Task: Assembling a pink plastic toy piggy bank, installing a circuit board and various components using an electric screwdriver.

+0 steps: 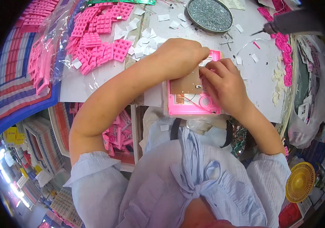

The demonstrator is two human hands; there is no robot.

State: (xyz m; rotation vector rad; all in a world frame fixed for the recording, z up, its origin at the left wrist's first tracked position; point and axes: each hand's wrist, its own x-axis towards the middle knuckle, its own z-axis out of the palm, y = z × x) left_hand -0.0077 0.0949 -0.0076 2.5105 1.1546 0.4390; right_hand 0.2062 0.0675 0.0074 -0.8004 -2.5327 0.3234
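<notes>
A pink plastic housing (175, 110) lies at the table's near edge, in front of my body. Across its open inside sits a brown circuit board (183, 85) with a small metal part on it, and thin wires run over the lower section. My left hand (185, 57) is closed and reaches over the far end of the housing; its fingertips and anything in them are hidden. From the right side my right hand (227, 81) bends over the board, its fingers curled in and gripping at the board's right edge.
Pink keypad pieces (103, 24) are heaped at the far left beside scattered white paper squares (145, 42). A round dish of small screws (210, 15) stands at the back. An electric screwdriver (291, 23) juts in from the right, near pink wire bundles (287, 57).
</notes>
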